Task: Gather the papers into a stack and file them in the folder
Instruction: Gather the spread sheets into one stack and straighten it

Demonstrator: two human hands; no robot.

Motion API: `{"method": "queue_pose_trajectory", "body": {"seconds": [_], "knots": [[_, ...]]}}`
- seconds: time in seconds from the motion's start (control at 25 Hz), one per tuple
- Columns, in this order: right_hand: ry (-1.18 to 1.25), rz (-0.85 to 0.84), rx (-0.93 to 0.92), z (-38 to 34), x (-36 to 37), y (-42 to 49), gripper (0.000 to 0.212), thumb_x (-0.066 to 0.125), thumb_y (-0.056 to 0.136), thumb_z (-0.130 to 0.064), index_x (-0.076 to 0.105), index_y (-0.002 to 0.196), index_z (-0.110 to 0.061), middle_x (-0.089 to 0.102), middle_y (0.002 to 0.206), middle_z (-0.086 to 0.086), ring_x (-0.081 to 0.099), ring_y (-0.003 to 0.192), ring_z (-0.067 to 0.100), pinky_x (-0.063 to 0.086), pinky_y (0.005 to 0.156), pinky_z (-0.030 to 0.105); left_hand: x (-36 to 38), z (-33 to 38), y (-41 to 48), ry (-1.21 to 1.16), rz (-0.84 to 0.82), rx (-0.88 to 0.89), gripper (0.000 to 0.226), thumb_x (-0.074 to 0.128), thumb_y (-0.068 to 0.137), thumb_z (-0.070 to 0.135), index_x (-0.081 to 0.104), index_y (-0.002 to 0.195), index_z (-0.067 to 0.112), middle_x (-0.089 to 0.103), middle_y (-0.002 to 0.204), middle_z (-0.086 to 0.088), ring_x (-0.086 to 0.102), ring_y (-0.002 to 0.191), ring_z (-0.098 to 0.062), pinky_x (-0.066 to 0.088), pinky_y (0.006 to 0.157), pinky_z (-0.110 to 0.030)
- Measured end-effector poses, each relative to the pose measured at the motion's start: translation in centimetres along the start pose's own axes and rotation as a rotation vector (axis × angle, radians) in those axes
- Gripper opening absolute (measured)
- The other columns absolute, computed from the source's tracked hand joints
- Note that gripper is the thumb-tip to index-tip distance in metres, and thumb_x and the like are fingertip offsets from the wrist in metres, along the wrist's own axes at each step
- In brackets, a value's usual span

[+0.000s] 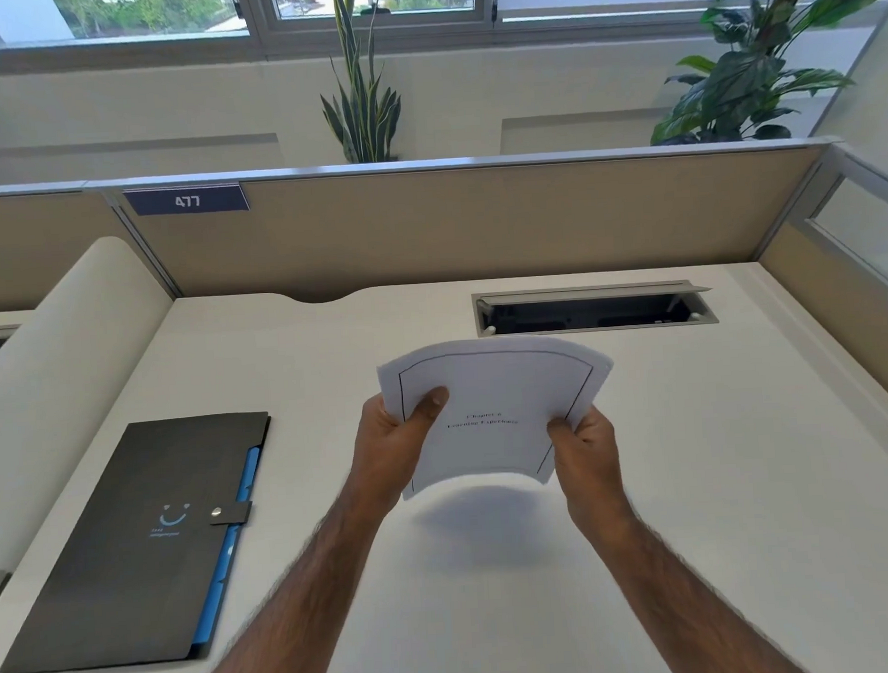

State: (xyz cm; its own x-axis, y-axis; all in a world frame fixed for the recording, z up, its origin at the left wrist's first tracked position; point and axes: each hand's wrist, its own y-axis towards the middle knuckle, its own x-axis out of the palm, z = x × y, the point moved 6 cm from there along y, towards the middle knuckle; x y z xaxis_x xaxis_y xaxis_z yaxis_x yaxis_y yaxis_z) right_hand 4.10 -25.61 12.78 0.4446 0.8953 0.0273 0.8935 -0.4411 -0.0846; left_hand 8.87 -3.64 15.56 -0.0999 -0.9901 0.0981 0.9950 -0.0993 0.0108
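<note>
A stack of white papers with a black border and small printed text is held above the middle of the desk, bowed upward. My left hand grips its left edge, thumb on top. My right hand grips its right lower edge. The stack casts a shadow on the desk beneath. A dark grey folder with a blue smile logo, a snap strap and blue dividers showing at its right edge lies shut on the desk to the left, apart from both hands.
The white desk is walled by beige partitions at the back and right. An open cable tray slot sits at the back right. A curved white divider rises on the left. Plants stand behind the partition.
</note>
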Motion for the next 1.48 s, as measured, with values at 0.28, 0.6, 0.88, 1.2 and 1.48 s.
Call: {"method": "queue_pose_trajectory", "body": {"seconds": [0.28, 0.6, 0.88, 1.2, 1.48], "knots": [[-0.121, -0.116, 0.072, 1.4, 0.6, 0.1, 0.024, 0.054, 0.09, 0.0, 0.068, 0.102, -0.016, 0.074, 0.094, 0.003, 0.067, 0.085, 0.02, 0.055, 0.066, 0.029, -0.7, -1.6, -0.2, -0.001, 0.065, -0.068, 0.034, 0.072, 0.083, 0.031, 0.076, 0.107, 0.008, 0.08, 0.1, -0.013, 0.075, 0.099, -0.039, 0.063, 0.082, -0.05], [0.239, -0.131, 0.277, 4.5, -2.1, -0.4, 0.012, 0.08, 0.076, -0.019, 0.078, 0.087, -0.016, 0.078, 0.096, 0.011, 0.069, 0.085, 0.025, 0.052, 0.087, 0.044, -2.4, 2.5, 1.5, -0.438, 0.233, 0.004, 0.021, 0.062, 0.098, 0.013, 0.068, 0.118, 0.02, 0.079, 0.11, -0.003, 0.075, 0.101, -0.022, 0.063, 0.082, -0.037], [0.529, -0.144, 0.2, 1.1, 0.3, -0.9, 0.04, 0.06, 0.091, 0.007, 0.066, 0.121, -0.019, 0.076, 0.116, 0.005, 0.072, 0.106, 0.021, 0.056, 0.094, 0.042, -2.4, 2.6, 1.5, -0.538, 0.218, -0.029, 0.03, 0.048, 0.105, 0.031, 0.068, 0.122, 0.017, 0.078, 0.116, -0.003, 0.072, 0.108, -0.018, 0.06, 0.084, -0.033], [0.148, -0.046, 0.077, 0.3, -2.1, 0.1, 0.024, 0.071, 0.086, 0.003, 0.074, 0.098, -0.017, 0.079, 0.097, 0.003, 0.073, 0.092, 0.024, 0.056, 0.082, 0.033, -7.0, 1.4, 2.3, 0.22, -0.218, -0.157, 0.024, 0.067, 0.096, 0.03, 0.075, 0.113, 0.014, 0.081, 0.107, -0.004, 0.076, 0.099, -0.022, 0.061, 0.082, -0.032], [0.022, -0.055, 0.028, 1.8, -1.6, -0.4, 0.024, 0.07, 0.089, 0.0, 0.073, 0.097, -0.022, 0.078, 0.087, -0.005, 0.071, 0.081, 0.013, 0.057, 0.071, 0.024, -7.2, -3.7, -0.8, 0.107, 0.021, -0.137, 0.038, 0.081, 0.075, 0.039, 0.076, 0.108, 0.021, 0.081, 0.104, 0.0, 0.077, 0.099, -0.019, 0.062, 0.082, -0.034]]}}
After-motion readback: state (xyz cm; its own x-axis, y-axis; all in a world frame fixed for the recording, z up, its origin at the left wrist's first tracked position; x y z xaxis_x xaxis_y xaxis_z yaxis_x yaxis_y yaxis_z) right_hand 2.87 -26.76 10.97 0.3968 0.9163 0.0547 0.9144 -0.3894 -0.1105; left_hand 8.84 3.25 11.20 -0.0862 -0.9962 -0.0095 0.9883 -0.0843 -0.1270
